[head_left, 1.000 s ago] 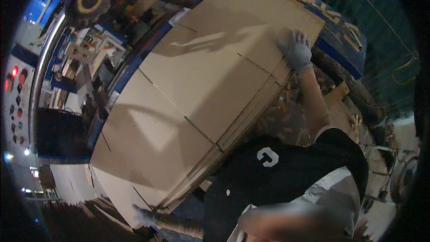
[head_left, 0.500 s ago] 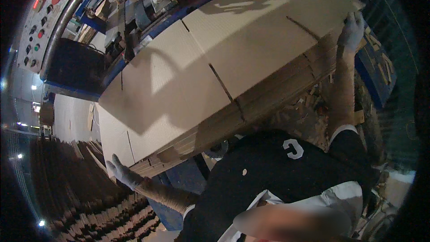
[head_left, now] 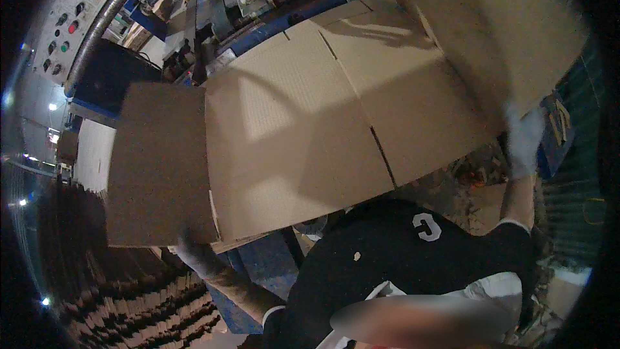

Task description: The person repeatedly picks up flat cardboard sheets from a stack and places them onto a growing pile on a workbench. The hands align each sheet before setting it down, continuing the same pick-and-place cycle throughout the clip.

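A large slotted cardboard sheet (head_left: 290,136) stretches across the view before me, its left panel (head_left: 158,161) and right panel (head_left: 510,32) bent up at the creases. My left hand (head_left: 197,255), in a pale glove, grips the near edge of the left panel; its fingertips are dark and blurred. On the other side my gloved right hand (head_left: 524,139), smeared by motion, is closed at the near lower edge of the raised right panel. More cardboard lies under the sheet, mostly hidden by it.
Beyond the sheet stands a blue machine (head_left: 271,35); a control panel (head_left: 71,22) with buttons and a metal rail (head_left: 106,32) are at far left. Stacked cardboard (head_left: 123,291) fills the lower left. Scraps (head_left: 475,174) litter the floor near my right arm.
The flat top sheet's two end panels have come up at the creases. My left hand has moved slightly right and my right hand lower, toward me.
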Available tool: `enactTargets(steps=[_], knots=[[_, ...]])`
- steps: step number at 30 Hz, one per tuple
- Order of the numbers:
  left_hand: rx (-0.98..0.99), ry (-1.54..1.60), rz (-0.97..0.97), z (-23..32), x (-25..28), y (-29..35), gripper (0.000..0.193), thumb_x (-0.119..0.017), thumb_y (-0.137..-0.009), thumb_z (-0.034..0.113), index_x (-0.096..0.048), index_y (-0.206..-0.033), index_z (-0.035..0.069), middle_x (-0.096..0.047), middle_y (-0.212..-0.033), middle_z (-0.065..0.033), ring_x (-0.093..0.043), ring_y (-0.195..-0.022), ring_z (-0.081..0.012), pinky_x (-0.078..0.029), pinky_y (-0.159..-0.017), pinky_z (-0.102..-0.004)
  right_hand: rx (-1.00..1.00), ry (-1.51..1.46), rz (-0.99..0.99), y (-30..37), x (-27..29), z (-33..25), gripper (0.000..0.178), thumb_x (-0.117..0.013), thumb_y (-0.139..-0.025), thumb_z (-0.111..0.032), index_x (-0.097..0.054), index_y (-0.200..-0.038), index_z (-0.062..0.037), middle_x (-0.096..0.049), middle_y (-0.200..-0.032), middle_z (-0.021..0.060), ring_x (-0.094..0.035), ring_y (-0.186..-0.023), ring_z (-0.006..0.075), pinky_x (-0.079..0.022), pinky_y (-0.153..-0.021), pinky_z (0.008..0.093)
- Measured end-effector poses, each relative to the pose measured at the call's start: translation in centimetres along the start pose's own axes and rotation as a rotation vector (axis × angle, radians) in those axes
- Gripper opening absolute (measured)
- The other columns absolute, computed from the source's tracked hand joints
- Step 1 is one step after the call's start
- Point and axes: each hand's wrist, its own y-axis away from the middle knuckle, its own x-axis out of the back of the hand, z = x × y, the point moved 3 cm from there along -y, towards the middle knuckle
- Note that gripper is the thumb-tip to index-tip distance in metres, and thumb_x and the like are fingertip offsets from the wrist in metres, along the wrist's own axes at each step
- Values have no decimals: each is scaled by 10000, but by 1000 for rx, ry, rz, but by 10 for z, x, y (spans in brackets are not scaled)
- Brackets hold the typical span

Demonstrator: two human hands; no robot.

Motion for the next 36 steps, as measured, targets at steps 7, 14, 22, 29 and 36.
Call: enactTargets(steps=[7,14,22,29,36], knots=[[-646,-1010,-869,12,-124,82,495,-590,-752,19,-536,-1244,30,-460,-1368,-213,-427,-1276,-387,-316,-1075,-477,1152,252,-718,65,-109,-15,439,-603,-829,-300,-544,-1248,-182,-497,-1352,84,-429,-1278,315,-299,-1090,487],[-753,-1222,-1009,0,-159,69,591,-598,-729,53,-488,-1308,97,-431,-1385,-201,-397,-1284,-399,-270,-1080,-542,1151,264,-792,28,-143,-24,521,-610,-811,-399,-540,-1248,-123,-474,-1365,114,-419,-1273,325,-291,-1080,506],[-879,-1023,-829,-41,-220,-17,671,-663,-702,92,-455,-1339,63,-429,-1387,-208,-407,-1268,-407,-294,-1075,-508,1239,153,-650,-60,-225,-57,718,-597,-786,-571,-520,-1271,-47,-471,-1358,152,-404,-1274,355,-315,-1060,463],[-950,-972,-674,-76,-291,-93,640,-713,-727,176,-489,-1314,55,-478,-1358,-188,-434,-1268,-353,-328,-1056,-456,1209,165,-558,-123,-288,-86,609,-543,-821,-591,-522,-1273,-182,-478,-1349,134,-464,-1196,341,-361,-1020,437],[-683,-1347,-581,-82,-301,-115,573,-567,-876,387,-481,-1301,12,-452,-1373,-186,-415,-1265,-345,-336,-1038,-479,919,431,-251,-95,-300,-107,567,-546,-822,-521,-542,-1247,-146,-442,-1403,122,-460,-1222,348,-337,-1039,474]])
